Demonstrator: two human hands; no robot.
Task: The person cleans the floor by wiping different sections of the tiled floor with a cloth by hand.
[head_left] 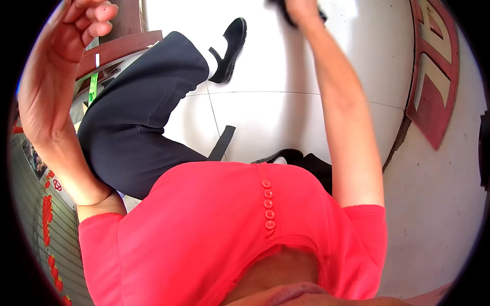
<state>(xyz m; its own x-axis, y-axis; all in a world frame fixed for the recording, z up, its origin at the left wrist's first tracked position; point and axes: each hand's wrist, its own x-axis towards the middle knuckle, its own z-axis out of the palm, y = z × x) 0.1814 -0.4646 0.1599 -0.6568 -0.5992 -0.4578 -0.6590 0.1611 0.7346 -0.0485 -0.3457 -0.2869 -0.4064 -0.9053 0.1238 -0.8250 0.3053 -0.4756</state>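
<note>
My left hand (88, 21) is raised at the top left, palm partly showing, fingers loosely curled and apart, with nothing visible in them. It is nearest a reddish-brown wooden piece of furniture (122, 48). My right arm reaches to the top edge, where my right hand (302, 9) is partly cut off. A black thing (321, 15) shows on both sides of that hand, which seems closed around it. Its kind cannot be made out.
Pale floor tiles (265, 117) lie below me. My leg in dark trousers (138, 117) is bent, with a black strapped shoe (232, 51) on the foot. A second black shoe (286, 154) shows near my red shirt. A reddish-brown panel (436, 102) stands by the right wall.
</note>
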